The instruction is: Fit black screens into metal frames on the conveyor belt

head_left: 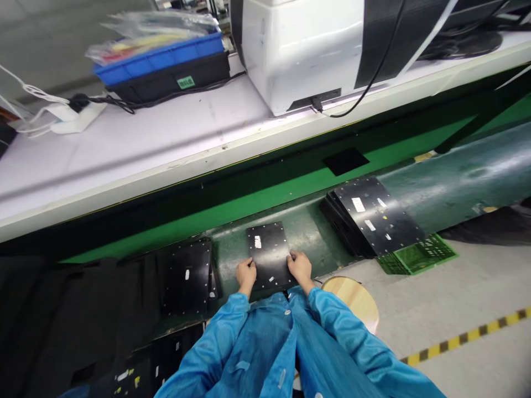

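A black square panel (269,251) with small white stickers lies flat on the dark green conveyor belt (456,182) right in front of me. My left hand (246,275) grips its near left edge. Its near right edge is held by my right hand (299,266). Both arms wear blue sleeves. Another black panel (187,273) lies just to the left on a stack. On the right, a stack of larger black panels (375,213) rests on the belt.
A round wooden stool (354,301) stands by my right arm. A green crate (418,254) sits under the right stack. The white shelf (124,149) above carries a white machine (307,50), a blue tray (161,55) and a power strip (72,116). More black panels (145,365) lie at lower left.
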A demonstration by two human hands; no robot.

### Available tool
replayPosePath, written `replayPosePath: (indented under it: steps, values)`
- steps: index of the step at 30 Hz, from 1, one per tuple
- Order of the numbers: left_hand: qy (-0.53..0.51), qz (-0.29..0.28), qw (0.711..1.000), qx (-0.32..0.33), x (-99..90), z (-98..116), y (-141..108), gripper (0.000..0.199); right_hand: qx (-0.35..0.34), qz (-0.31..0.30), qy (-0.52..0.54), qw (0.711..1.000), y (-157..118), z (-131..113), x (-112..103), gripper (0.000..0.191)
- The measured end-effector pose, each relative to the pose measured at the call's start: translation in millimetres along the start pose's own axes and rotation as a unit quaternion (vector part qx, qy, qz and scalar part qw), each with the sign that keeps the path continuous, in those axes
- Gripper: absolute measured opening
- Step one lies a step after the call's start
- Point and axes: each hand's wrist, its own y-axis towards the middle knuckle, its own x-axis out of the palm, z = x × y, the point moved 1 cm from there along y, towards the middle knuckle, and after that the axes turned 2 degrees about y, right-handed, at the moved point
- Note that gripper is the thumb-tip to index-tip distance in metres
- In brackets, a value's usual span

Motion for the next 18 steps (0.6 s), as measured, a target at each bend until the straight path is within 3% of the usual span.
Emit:
replayPosePath:
  steps: [9,12,18]
  values:
    - [0.005,-0.056,0.997,-0.058,8.8,4,4,0.033,0.082,-0.042,0.117,0.989,14,11,10,0.03]
    - [-0.015,-0.058,0.994,-0.089,6.5,12,2,0.032,0.093,-0.045,0.145,0.984,18,10,11,0.023]
    - [-0.04,-0.106,0.983,-0.142,8.0,36,-13,0.017,0.14,-0.011,0.16,0.977,15,-1,0,0.031]
